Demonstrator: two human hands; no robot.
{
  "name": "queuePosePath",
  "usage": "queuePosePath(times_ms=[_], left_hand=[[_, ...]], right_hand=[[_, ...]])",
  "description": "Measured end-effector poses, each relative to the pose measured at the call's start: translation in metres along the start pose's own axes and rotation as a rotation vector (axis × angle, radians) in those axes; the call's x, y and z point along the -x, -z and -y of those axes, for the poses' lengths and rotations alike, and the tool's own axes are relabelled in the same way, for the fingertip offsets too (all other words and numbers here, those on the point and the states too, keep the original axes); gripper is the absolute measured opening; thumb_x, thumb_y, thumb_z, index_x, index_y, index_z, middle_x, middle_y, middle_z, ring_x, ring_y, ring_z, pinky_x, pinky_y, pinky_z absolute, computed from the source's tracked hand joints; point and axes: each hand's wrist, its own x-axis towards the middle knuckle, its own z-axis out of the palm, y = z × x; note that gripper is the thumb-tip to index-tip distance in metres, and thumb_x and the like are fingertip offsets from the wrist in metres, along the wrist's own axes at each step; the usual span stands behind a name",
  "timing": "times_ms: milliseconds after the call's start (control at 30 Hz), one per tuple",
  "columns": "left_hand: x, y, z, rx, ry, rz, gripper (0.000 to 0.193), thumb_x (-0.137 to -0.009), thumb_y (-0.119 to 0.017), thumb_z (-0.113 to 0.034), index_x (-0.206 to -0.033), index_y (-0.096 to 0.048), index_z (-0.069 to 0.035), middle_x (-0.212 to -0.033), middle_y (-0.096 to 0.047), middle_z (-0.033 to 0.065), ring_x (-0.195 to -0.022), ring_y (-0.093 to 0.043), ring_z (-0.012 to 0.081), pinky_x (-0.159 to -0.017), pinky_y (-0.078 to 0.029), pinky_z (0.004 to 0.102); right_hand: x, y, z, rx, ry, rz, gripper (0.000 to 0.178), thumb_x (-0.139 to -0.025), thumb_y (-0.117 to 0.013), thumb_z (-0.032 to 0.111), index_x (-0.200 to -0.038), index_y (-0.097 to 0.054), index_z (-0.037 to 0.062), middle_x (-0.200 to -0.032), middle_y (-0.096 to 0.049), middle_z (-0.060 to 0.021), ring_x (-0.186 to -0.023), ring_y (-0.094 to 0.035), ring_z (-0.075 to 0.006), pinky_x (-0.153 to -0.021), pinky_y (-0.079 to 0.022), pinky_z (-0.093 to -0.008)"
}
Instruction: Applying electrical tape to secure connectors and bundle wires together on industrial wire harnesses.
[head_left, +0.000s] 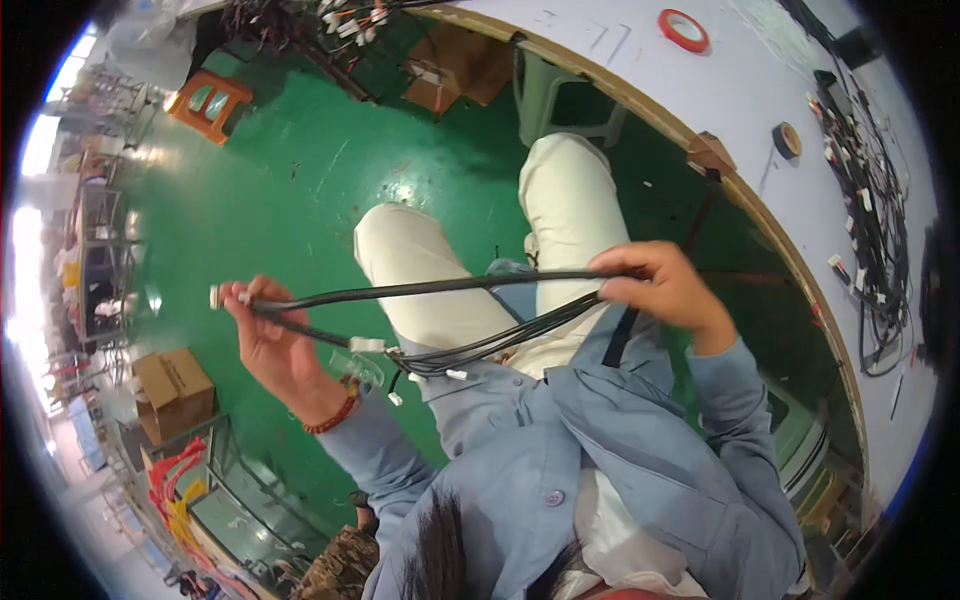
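A black wiring harness (420, 289) stretches across my lap between my two hands. My left hand (280, 352) pinches its end beside a small white connector (215, 297). Several thinner black leads (520, 332) of the harness sag below the upper cable, with a white connector (367, 345) and smaller white plugs on them near my left hand. My right hand (660, 288) is closed round the other end of the bundle, thumb and fingers pressed together. What lies inside the right grip is partly hidden by the fingers.
At my right runs a white worktable (640, 50) with a brown edge. On it are a red tape roll (684, 31), a dark tape roll (787, 141) and a heap of black harnesses (870, 220). An orange stool (209, 106) and cardboard box (173, 393) stand on the green floor.
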Motion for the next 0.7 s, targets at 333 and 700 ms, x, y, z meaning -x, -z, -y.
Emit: queuePosePath(times_ms=[333, 700], left_hand=[[0.069, 0.192, -0.062, -0.38, 0.051, -0.493, 0.028, -0.091, -0.055, -0.015, -0.115, -0.05, 0.0, -0.102, -0.058, 0.0073, -0.094, -0.056, 0.0156, -0.083, -0.048, 0.0228], [0.057, -0.019, 0.117, -1.606, 0.131, 0.548, 0.042, -0.079, -0.059, -0.002, -0.121, -0.053, -0.004, -0.12, -0.056, 0.0141, -0.112, -0.052, 0.0307, -0.094, -0.04, 0.0365]], right_hand=[[0.015, 0.055, -0.004, 0.42, 0.044, -0.149, 0.015, -0.079, -0.065, 0.008, -0.092, -0.066, 0.0004, -0.07, -0.058, -0.0037, -0.063, -0.051, -0.0093, -0.057, -0.038, -0.0226], [0.011, 0.022, -0.01, 0.37, 0.091, -0.091, 0.018, -0.084, -0.06, 0.015, -0.092, -0.064, -0.001, -0.071, -0.058, -0.004, -0.065, -0.051, -0.0092, -0.057, -0.039, -0.0234]])
